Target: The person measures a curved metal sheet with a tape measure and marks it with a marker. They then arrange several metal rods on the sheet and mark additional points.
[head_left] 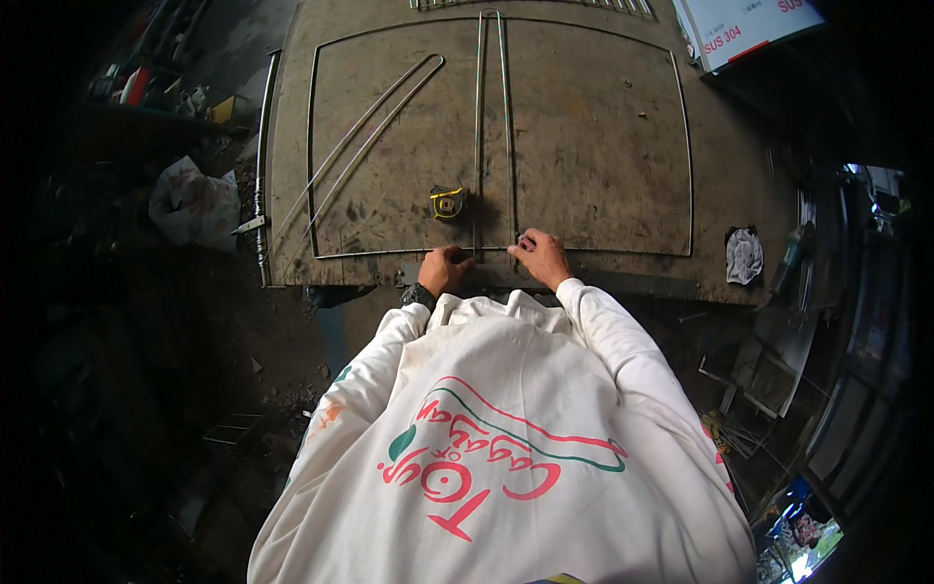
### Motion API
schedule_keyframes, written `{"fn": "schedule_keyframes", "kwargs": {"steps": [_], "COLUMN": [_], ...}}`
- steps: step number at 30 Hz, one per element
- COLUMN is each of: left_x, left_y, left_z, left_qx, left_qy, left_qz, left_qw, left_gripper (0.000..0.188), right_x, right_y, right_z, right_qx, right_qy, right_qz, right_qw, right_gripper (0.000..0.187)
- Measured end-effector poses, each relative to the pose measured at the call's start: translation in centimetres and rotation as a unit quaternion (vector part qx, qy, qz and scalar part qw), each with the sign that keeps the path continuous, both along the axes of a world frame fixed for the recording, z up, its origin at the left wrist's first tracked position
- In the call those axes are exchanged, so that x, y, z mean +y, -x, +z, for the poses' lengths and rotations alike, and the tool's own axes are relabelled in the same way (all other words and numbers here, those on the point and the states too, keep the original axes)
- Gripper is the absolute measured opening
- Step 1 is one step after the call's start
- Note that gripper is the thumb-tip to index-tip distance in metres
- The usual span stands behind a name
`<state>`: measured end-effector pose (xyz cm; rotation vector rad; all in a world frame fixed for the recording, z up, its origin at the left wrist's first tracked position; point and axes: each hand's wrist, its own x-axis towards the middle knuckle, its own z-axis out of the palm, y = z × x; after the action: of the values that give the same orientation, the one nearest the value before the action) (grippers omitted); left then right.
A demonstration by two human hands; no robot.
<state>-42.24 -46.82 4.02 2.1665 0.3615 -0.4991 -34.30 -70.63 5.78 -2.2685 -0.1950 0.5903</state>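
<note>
A rectangular frame of thin metal rod [690,146] lies flat on the wooden tabletop. Down its middle runs a long U-shaped metal rod [479,107], bend at the far side, its two legs reaching the frame's near side. My left hand [448,269] is closed at that near side, fingertips pinching the rod by the left leg's end. By the right leg's end, my right hand [544,257] is closed around something small and dark, too hidden to name. A yellow and black tape measure [449,202] sits just left of the U-shaped rod, beyond my left hand.
Another U-shaped rod [375,117] lies slanted across the frame's left side. Several rods [535,4] are lined up at the table's far edge. A crumpled white cloth [744,256] rests at the right near corner. A plastic bag [195,202] is left of the table [593,127].
</note>
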Motion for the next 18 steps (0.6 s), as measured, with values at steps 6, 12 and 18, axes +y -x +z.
{"fn": "schedule_keyframes", "kwargs": {"steps": [6,12,18], "left_x": [-1.0,-1.1,-1.7], "left_y": [-0.4,-0.6,-1.2], "left_z": [1.1,0.8,1.5], "left_qx": [-0.026,-0.054,-0.069], "left_qy": [0.063,0.065,0.017], "left_qz": [0.013,-0.039,-0.085], "left_qw": [0.998,0.996,0.994], "left_gripper": [0.036,0.042,0.044], "right_x": [0.0,0.3,0.3], "right_y": [-0.3,-0.5,-0.7], "right_z": [-0.8,-0.2,0.0], "right_qx": [0.057,0.061,0.072], "right_qy": [0.013,0.003,0.004], "right_qz": [-0.021,-0.026,-0.026], "right_qw": [0.998,0.998,0.997], "right_gripper": [0.032,0.031,0.033]}}
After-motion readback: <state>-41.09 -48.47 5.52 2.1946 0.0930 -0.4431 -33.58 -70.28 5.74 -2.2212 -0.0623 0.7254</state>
